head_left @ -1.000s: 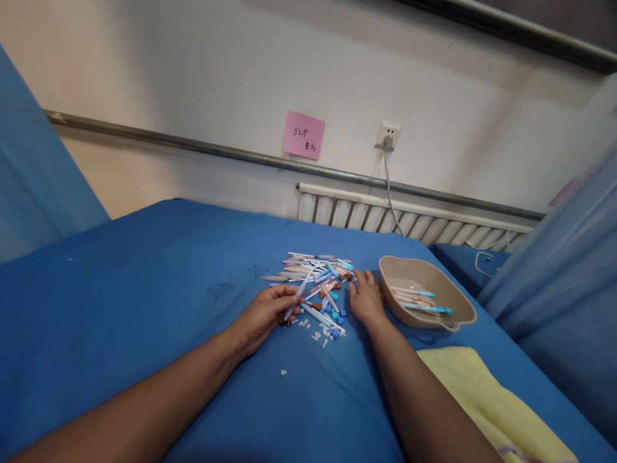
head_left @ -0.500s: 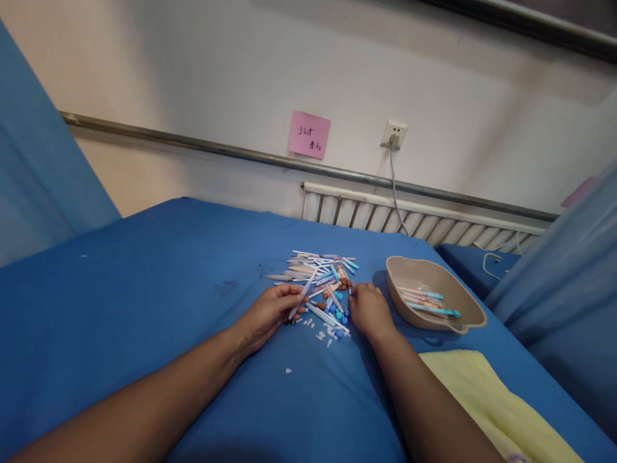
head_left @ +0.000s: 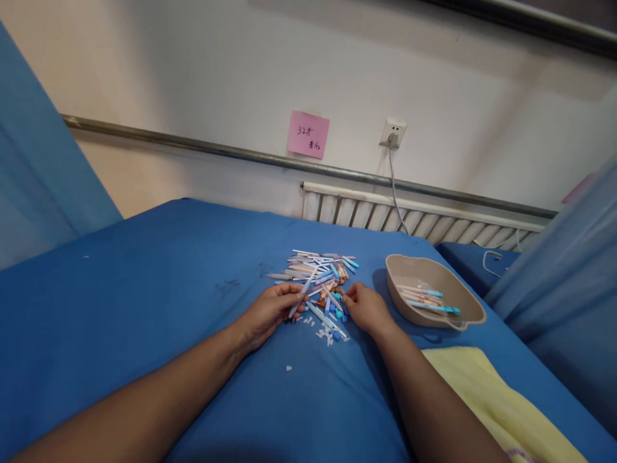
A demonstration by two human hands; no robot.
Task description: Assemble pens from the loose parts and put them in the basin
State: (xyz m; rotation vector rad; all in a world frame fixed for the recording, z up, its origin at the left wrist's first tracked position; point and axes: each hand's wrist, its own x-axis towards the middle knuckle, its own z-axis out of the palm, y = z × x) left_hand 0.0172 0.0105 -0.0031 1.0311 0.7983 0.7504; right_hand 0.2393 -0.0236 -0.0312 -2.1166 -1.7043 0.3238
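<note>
My left hand [head_left: 270, 312] is closed around a pale grey-lilac pen barrel [head_left: 297, 303], tilted up to the right, with a thin white stick at its upper end. Just right of it lies a heap of loose pen parts [head_left: 301, 267]: barrels, white sticks, and blue, turquoise and brown pieces. My right hand [head_left: 367, 310] is at the heap's right edge, its fingertips pinched together by the small coloured parts. What sits between those fingertips is too small to make out. Small white tips [head_left: 324, 334] are scattered on the blue cover in front of the heap.
A beige basin [head_left: 470, 313] with several pens [head_left: 424, 299] in it stands to the right. A yellow cloth [head_left: 475, 379] lies nearer me on the blue-covered surface [head_left: 193, 257]. One white tip [head_left: 288, 368] lies apart. Behind are a radiator [head_left: 354, 207] and a metal rail [head_left: 216, 146].
My right hand has moved slightly left, farther over the coloured parts, and its fingers now pinch there. My left hand keeps the pen barrel in nearly the same place.
</note>
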